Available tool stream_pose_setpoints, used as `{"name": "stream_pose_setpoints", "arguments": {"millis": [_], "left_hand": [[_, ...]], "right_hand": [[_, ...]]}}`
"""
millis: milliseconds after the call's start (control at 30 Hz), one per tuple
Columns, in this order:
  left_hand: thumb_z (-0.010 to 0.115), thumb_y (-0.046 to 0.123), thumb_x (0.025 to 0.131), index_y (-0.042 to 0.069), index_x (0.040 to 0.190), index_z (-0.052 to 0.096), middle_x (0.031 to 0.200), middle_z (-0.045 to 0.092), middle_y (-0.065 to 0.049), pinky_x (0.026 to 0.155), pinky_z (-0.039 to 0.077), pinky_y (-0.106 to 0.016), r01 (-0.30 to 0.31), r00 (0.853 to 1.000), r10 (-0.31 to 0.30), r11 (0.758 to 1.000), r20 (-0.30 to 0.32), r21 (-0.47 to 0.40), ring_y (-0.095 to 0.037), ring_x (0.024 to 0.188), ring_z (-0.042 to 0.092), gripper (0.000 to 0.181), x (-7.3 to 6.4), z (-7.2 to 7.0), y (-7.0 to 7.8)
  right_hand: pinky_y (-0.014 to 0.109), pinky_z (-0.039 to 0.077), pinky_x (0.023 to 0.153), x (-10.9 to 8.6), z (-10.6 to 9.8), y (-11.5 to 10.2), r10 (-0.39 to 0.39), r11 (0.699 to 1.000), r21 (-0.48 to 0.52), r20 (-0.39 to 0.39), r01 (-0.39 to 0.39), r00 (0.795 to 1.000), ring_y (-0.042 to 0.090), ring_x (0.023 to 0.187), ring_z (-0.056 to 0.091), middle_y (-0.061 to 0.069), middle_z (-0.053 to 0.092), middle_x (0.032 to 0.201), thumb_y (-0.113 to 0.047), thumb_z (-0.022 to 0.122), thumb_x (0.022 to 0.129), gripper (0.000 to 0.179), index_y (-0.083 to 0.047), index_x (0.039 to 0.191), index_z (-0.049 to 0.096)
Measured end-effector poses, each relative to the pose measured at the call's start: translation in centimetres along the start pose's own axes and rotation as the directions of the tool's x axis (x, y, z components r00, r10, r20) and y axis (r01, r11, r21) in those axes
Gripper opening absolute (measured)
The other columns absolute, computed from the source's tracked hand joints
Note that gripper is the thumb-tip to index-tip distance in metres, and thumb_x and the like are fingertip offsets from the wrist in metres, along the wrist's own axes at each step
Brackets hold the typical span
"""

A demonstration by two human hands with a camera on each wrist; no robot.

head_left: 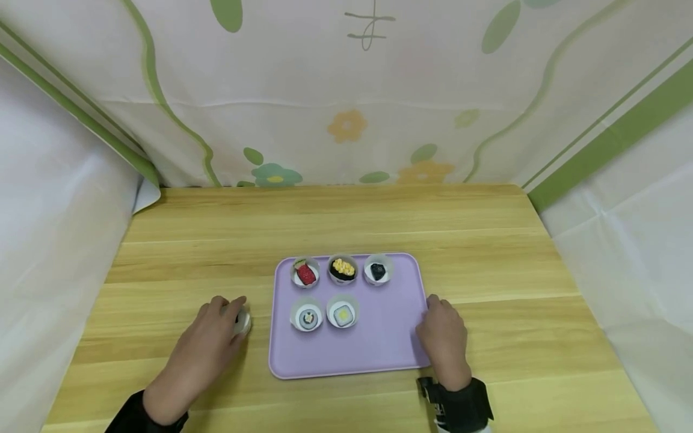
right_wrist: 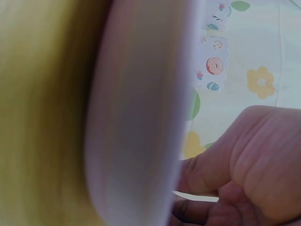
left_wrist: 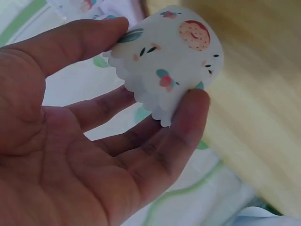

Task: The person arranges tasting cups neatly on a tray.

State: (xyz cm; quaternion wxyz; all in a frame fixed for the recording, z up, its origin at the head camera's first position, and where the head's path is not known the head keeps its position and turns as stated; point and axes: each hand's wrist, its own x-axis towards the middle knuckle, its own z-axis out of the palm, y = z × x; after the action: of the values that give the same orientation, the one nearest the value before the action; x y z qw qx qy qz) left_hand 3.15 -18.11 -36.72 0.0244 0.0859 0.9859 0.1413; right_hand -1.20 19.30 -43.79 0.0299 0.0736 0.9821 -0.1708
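In the head view my left hand (head_left: 203,340) is left of the lilac tray (head_left: 379,349), holding a white paper baking cup (head_left: 243,323) by its sides. Thumb and fingertips grip that cup in the left wrist view; its wall (left_wrist: 155,70) has a doughnut print and a scalloped rim. My hand mostly hides what is inside it. On the tray's right edge, my right hand (head_left: 445,337) grips the rim. The right wrist view has the tray's blurred side (right_wrist: 141,113) up close, with the thumb (right_wrist: 202,169) against it.
On the tray stand several paper cups with small sushi-like pieces: a red-topped one (head_left: 305,274), a yellow-topped one (head_left: 343,269), a black one (head_left: 378,272), a round roll (head_left: 308,319) and a squarish roll (head_left: 343,315). A patterned cloth (head_left: 303,84) hangs behind the wooden table (head_left: 487,240).
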Motion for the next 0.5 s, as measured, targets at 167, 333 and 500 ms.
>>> {"name": "stream_pose_setpoints", "arguments": {"millis": [167, 333, 500], "left_hand": [[0.075, 0.016, 0.078, -0.003, 0.128, 0.059, 0.103, 0.057, -0.016, 0.064, 0.052, -0.038, -0.026, 1.000, 0.027, 0.999, 0.008, -0.031, -0.028, 0.092, 0.053, 0.056, 1.3, -1.4, 1.1], [0.074, 0.020, 0.079, -0.002, 0.133, 0.055, 0.103, 0.056, -0.013, 0.065, 0.051, -0.035, -0.069, 0.998, 0.069, 0.997, -0.015, -0.039, -0.025, 0.092, 0.052, 0.061, 2.7, -2.7, 2.7], [0.074, 0.020, 0.080, 0.004, 0.138, 0.053, 0.109, 0.057, -0.014, 0.069, 0.051, -0.035, -0.102, 0.995, 0.102, 0.992, -0.002, -0.069, -0.025, 0.096, 0.051, 0.063, 4.0, -3.5, 4.9]], "right_hand": [[0.044, 0.050, 0.049, 0.0, 0.0, 0.0, -0.002, 1.000, 0.001, 0.007, 0.002, 1.000, 0.029, 0.064, 0.058, 0.016, 0.058, 0.074, 0.001, 0.059, 0.082, 0.020, 0.009, 0.100, 0.064], [0.044, 0.050, 0.048, -0.1, -0.1, 0.0, -0.005, 1.000, 0.002, 0.001, 0.005, 1.000, 0.028, 0.063, 0.058, 0.015, 0.058, 0.074, 0.001, 0.060, 0.082, 0.020, 0.009, 0.100, 0.064], [0.043, 0.050, 0.047, -0.2, -0.3, -0.1, -0.004, 1.000, -0.004, -0.001, 0.004, 1.000, 0.028, 0.061, 0.057, 0.015, 0.057, 0.072, 0.001, 0.059, 0.082, 0.019, 0.009, 0.099, 0.064]]}}
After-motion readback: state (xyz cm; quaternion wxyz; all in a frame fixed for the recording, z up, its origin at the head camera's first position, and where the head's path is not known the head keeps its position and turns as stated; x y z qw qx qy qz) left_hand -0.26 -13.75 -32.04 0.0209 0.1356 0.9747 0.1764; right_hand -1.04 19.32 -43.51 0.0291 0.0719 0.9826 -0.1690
